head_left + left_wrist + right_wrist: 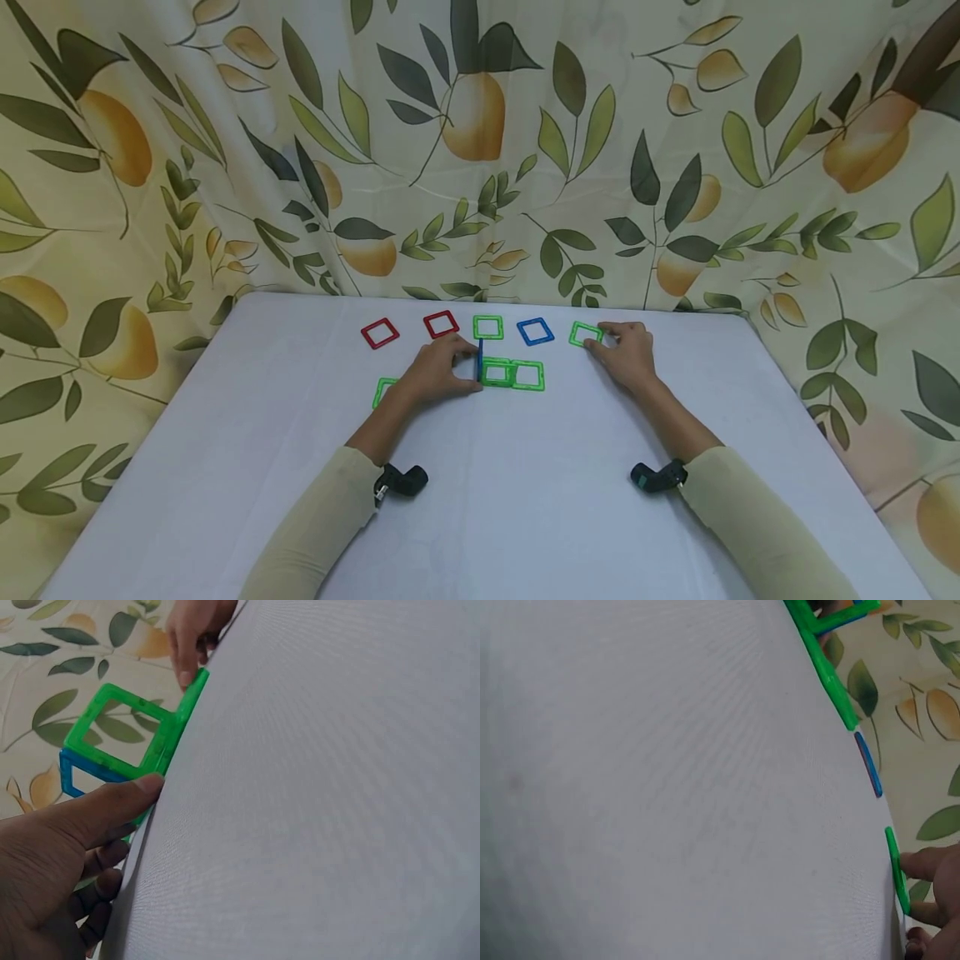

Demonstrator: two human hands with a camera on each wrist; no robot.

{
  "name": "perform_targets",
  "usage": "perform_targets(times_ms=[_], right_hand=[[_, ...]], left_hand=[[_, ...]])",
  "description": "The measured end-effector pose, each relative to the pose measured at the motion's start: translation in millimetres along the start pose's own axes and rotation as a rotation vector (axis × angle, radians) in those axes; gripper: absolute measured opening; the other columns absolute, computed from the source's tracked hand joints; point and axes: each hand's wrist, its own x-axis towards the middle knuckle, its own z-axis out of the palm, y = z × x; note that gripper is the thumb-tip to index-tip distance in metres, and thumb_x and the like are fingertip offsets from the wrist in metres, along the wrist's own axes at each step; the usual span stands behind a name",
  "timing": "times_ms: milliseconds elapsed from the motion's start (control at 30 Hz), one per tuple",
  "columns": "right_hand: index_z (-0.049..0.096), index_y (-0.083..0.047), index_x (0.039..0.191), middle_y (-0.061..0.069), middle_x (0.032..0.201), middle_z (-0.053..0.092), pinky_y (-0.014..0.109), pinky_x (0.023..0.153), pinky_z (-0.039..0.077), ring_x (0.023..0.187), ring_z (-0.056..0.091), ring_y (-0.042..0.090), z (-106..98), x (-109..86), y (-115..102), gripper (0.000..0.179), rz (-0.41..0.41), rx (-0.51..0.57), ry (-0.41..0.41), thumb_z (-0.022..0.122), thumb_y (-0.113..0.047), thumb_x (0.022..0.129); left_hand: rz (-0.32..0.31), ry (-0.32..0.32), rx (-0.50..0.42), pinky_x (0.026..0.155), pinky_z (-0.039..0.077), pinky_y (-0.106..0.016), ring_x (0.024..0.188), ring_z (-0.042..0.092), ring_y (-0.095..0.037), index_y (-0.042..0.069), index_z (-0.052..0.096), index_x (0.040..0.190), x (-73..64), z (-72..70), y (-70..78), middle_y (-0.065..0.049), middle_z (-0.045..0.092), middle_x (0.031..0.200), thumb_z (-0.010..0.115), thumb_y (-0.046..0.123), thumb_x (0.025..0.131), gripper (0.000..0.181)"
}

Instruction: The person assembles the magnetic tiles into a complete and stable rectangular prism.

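Note:
My left hand (435,368) holds a blue square frame tile (480,360) upright, with fingers at its far end and thumb at its near end. The blue tile stands against the left side of joined green square frame tiles (513,374). One green tile (91,716) of this group stands upright in the left wrist view, and another lies flat to the right. My right hand (628,353) pinches a separate green tile (573,333) at its right side, thumb and index finger on the edge, low at the tabletop.
Two red square tiles (368,335) (427,326), a green tile (488,317) and a blue tile (536,322) lie in a row toward the back of the white-covered table (510,500). Another green tile (380,392) is partly behind my left wrist. A patterned curtain (480,192) hangs behind.

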Motion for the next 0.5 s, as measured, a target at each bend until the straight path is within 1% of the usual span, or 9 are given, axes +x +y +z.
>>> perform_targets(times_ms=[167, 267, 367, 500], right_hand=[[0.059, 0.005, 0.143, 0.032, 0.140, 0.046, 0.059, 0.102, 0.035, 0.130, 0.037, 0.048, -1.3, -1.0, -0.3, 0.057, 0.007, 0.013, -0.003, 0.073, -0.027, 0.098], [0.058, 0.007, 0.141, 0.030, 0.135, 0.051, 0.056, 0.101, 0.037, 0.125, 0.042, 0.045, -2.2, -0.9, 0.3, 0.057, 0.006, 0.051, 0.005, 0.075, -0.024, 0.097], [0.056, 0.008, 0.139, 0.026, 0.125, 0.057, 0.048, 0.094, 0.041, 0.113, 0.050, 0.039, -3.5, -1.1, 1.6, 0.056, -0.004, 0.098, 0.011, 0.078, -0.019, 0.095], [0.055, 0.006, 0.138, 0.020, 0.112, 0.062, 0.031, 0.080, 0.047, 0.097, 0.058, 0.029, -5.9, -2.2, 3.5, 0.055, -0.006, 0.131, 0.015, 0.081, -0.014, 0.094]], left_hand=[[0.000, -0.001, 0.008, 0.098, 0.049, -0.041, 0.112, 0.057, -0.020, 0.013, 0.068, 0.138, 0.8, 0.9, -0.7, 0.000, 0.063, 0.128, 0.092, 0.030, 0.083, 0.062], [0.003, 0.000, 0.007, 0.098, 0.049, -0.041, 0.112, 0.057, -0.020, 0.013, 0.068, 0.138, 1.1, 1.5, -1.1, 0.000, 0.062, 0.128, 0.092, 0.030, 0.083, 0.062], [0.004, 0.003, 0.003, 0.098, 0.050, -0.039, 0.112, 0.057, -0.019, 0.013, 0.067, 0.138, 1.1, 1.7, -1.7, 0.000, 0.063, 0.127, 0.092, 0.029, 0.083, 0.062], [0.007, 0.005, 0.007, 0.096, 0.050, -0.039, 0.110, 0.057, -0.019, 0.013, 0.068, 0.138, 1.6, 2.0, -2.9, 0.000, 0.063, 0.126, 0.092, 0.030, 0.083, 0.062]])
